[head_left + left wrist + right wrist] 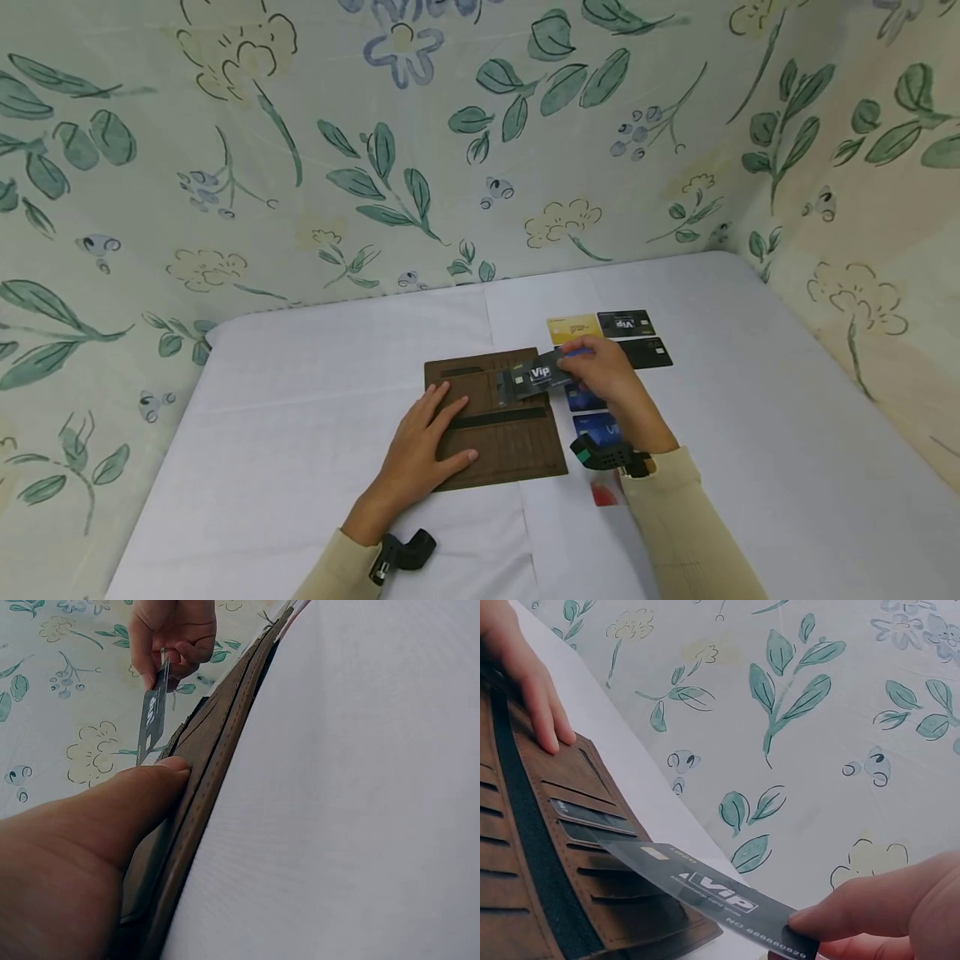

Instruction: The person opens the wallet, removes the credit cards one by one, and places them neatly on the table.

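Note:
A brown leather wallet (498, 454) lies spread flat on the white table, its card slots facing up. My left hand (423, 450) rests on its left side with the fingers spread and the thumb near the lower half. Between thumb and fingers, my right hand (606, 375) pinches a black VIP card (538, 376) by its right end. The card slants over the wallet's upper right slots, and its far end looks clear, like a plastic sleeve. In the right wrist view, dark cards (592, 817) sit in slots beside the held card's tip (641, 853).
Right of the wallet lie a yellow card (573, 327), a black Vip card (626, 323), another black card (651, 352) and blue cards (597, 428), partly covered by my right hand. A red and white card (603, 492) lies by the right sleeve. Floral cloth (375, 167) hangs behind the table.

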A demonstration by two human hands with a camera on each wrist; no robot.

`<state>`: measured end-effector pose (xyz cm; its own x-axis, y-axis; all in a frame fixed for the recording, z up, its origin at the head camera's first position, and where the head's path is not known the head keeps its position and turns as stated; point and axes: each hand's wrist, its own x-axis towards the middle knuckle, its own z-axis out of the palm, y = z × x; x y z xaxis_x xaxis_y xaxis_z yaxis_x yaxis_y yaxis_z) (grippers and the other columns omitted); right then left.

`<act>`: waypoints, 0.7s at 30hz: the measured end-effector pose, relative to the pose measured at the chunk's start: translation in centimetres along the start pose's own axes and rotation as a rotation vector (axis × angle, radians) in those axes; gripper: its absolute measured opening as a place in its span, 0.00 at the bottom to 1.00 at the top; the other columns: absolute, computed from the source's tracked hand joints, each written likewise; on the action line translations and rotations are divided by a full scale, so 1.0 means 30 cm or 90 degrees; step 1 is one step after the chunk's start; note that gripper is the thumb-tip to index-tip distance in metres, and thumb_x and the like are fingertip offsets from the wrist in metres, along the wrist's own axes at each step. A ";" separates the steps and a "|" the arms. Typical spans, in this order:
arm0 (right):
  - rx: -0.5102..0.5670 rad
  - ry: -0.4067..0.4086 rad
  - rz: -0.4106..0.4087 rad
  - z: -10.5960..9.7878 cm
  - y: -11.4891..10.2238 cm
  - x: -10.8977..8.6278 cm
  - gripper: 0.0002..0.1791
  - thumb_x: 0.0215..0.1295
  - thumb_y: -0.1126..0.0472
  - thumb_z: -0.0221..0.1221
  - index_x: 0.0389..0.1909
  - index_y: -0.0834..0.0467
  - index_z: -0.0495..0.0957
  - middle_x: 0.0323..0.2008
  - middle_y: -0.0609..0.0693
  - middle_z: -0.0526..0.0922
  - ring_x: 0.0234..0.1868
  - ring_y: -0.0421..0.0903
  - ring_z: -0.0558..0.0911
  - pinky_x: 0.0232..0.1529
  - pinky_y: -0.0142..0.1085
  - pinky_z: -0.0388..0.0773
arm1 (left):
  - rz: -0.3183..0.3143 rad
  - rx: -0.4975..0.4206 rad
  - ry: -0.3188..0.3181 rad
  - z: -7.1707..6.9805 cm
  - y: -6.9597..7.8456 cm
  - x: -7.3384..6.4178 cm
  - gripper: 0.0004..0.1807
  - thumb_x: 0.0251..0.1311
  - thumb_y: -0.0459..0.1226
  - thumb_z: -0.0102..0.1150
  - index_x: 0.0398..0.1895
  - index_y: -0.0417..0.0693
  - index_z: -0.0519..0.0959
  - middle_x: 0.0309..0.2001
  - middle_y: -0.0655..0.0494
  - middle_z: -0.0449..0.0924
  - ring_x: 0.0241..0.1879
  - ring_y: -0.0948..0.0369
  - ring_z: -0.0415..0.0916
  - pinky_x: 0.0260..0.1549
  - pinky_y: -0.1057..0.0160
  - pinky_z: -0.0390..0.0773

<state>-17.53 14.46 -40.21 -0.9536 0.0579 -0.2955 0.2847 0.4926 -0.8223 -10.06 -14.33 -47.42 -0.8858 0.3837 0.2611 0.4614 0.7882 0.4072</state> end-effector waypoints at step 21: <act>-0.002 0.091 -0.069 -0.105 0.314 0.160 0.24 0.54 0.40 0.58 0.47 0.48 0.73 0.40 0.50 0.77 0.36 0.50 0.75 0.30 0.35 0.76 | 0.007 -0.001 0.005 0.000 -0.006 0.001 0.41 0.49 0.63 0.54 0.66 0.60 0.60 0.69 0.52 0.49 0.68 0.52 0.43 0.60 0.44 0.51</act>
<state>-19.74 22.12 -47.85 -0.9830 0.1274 -0.1322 0.1790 0.5055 -0.8441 -10.16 -14.45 -47.49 -0.8802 0.3888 0.2722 0.4713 0.7833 0.4053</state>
